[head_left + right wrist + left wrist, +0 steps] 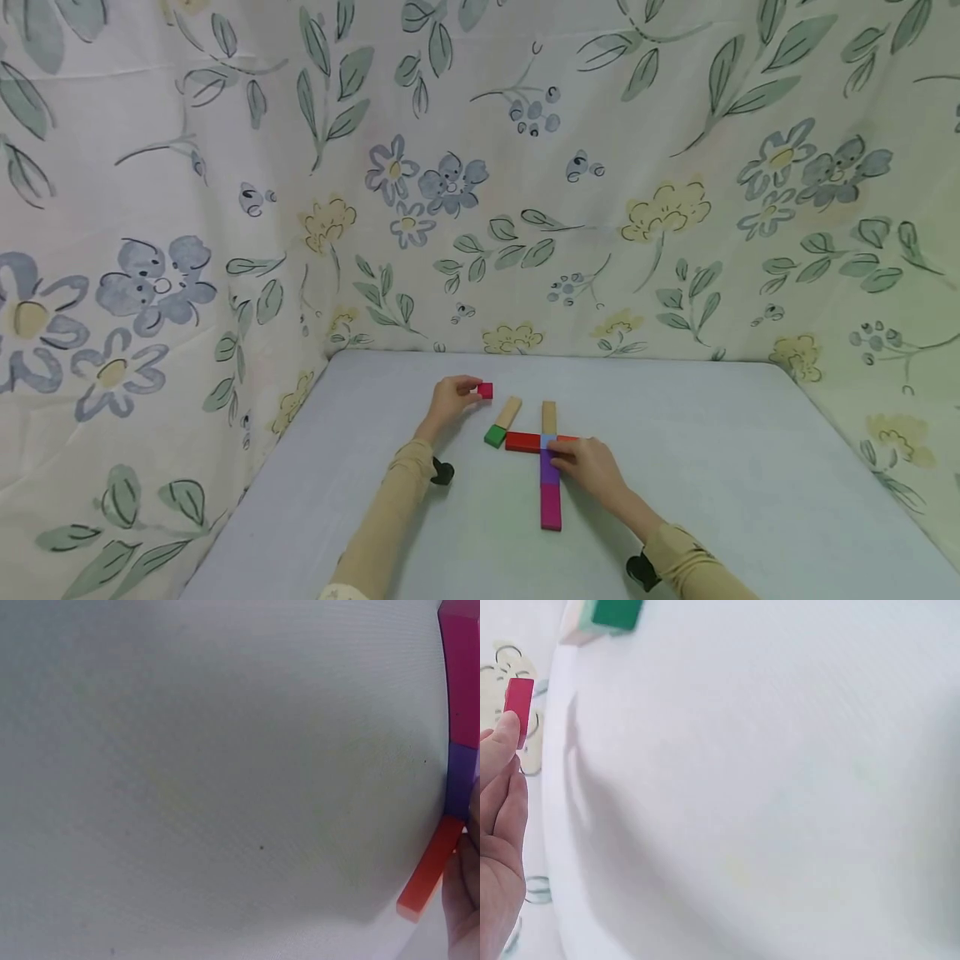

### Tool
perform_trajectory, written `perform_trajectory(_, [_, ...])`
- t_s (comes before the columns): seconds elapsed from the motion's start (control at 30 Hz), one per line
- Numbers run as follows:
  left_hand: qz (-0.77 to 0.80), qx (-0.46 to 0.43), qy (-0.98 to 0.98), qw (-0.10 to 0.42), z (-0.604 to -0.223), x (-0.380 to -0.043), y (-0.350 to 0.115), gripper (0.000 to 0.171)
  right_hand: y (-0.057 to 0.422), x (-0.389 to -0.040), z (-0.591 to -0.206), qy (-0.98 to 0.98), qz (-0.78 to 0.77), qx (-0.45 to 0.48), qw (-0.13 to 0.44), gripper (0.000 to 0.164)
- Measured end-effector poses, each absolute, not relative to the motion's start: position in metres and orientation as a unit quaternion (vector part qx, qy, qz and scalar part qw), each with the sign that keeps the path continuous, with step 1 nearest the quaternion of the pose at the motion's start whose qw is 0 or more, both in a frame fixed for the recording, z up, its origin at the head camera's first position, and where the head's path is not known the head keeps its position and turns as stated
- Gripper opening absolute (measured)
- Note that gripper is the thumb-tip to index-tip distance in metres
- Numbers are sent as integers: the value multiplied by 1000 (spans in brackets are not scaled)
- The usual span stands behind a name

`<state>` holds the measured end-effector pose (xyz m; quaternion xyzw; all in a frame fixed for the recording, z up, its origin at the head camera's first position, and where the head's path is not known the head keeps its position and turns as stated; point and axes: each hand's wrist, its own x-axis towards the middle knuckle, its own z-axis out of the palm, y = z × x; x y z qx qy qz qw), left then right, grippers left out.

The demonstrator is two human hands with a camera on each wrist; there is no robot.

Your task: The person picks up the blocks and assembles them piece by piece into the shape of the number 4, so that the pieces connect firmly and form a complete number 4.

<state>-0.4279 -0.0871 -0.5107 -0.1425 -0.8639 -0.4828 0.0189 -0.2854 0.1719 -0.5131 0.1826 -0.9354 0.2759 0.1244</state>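
In the head view my left hand (452,398) pinches a small crimson block (485,391) between thumb and fingertips, toward the back of the table. In the left wrist view this block (520,712) stands out past the thumb. My right hand (592,467) rests its fingertips on the cross of blocks, at the light blue block (548,441) and the purple block (550,467). A red block (522,442) joins the light blue one on the left, and an orange block (429,871) on the right, partly covered by fingers. The magenta block (551,507) continues the stem toward me.
A natural wood block (549,417) tops the cross. Left of it, a slanted pair lies end to end: a pale wood block (509,412) and a green block (495,436). The white tabletop (712,467) meets a floral curtain (480,250) at its back edge.
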Motion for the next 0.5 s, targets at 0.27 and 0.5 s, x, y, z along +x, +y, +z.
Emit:
perform_trajectory(0.27, [-476, -167, -863, 42, -488, -433, -62, 28, 173, -286, -513, -937, 270, 180, 128, 27])
perform_trajectory(0.5, [-487, -171, -855, 40, -477, -437, -49, 29, 172, -285, -514, -937, 264, 180, 140, 27])
